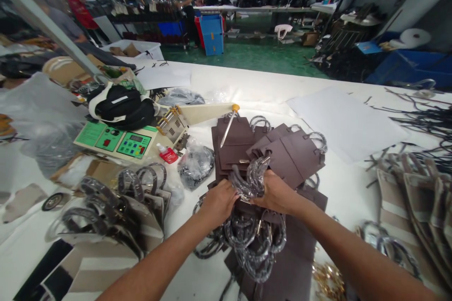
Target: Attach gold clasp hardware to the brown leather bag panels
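Single head-worn view, directed forward and down from the near side of the white table (261,85). The left hand (221,199) and the right hand (277,193) are seen from above and behind, at close range, near mid-field. The table is viewed obliquely around both hands; the green floor (247,56) is included well beyond them.

At the centre of the table (349,188), we have bunched handles (249,178) between our left hand (219,200) and right hand (278,193), panels (287,155) spread just behind, other handles (252,249) in front. To our left, the machine (115,143) sits farther back, a plastic bag (196,164) between it and the panels, handled pieces (109,256) nearer us. On our right, we've a stack (413,207), cords (434,122) behind it; beyond the table, a bin (212,35) stands on the floor (254,56).
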The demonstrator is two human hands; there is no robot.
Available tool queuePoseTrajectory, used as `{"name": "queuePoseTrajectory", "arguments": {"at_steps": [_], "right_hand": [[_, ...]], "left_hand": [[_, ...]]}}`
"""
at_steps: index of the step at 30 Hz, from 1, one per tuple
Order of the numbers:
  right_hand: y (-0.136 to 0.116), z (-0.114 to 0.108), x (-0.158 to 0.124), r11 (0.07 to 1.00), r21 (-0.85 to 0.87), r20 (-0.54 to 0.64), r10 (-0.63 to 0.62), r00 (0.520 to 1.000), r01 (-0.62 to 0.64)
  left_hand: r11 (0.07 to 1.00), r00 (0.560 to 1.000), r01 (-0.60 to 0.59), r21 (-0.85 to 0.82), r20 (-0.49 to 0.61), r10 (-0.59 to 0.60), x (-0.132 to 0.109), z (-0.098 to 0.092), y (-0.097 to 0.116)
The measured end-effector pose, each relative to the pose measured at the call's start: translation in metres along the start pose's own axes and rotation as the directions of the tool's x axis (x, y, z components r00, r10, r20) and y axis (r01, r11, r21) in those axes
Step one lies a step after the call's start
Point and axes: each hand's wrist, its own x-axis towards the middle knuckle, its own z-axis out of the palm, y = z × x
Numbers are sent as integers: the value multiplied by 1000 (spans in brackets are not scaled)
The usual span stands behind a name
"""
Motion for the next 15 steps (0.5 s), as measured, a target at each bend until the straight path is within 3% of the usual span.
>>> {"name": "queuePoseTrajectory", "arguments": {"at_steps": [3, 6, 10, 11, 13, 15], "right_hand": [[-2, -23, 3, 993, 97, -54, 70, 996, -65], [-6, -50, 11, 991, 129, -73, 51, 996, -42], [-9, -63, 18, 999, 29, 7, -21, 1000, 20], [-10, -67, 17, 1000, 24, -2, -20, 1000, 20], [-12, -85, 10, 998, 46, -94, 38, 995, -34], [-16, -115, -6, 985, 87, -224, 164, 961, -148]], "left_hand": [[998, 994, -58, 11, -92, 58, 16, -26, 12], [992, 983, -129, 14, -129, 130, 34, -45, 26], [985, 940, -157, -68, -316, 128, 36, -47, 41], [984, 917, -138, -110, -390, 85, 30, -43, 45], [964, 845, -26, -264, -521, -119, 14, -33, 49], [838, 757, 118, -532, -498, -423, -1, -26, 51]]}}
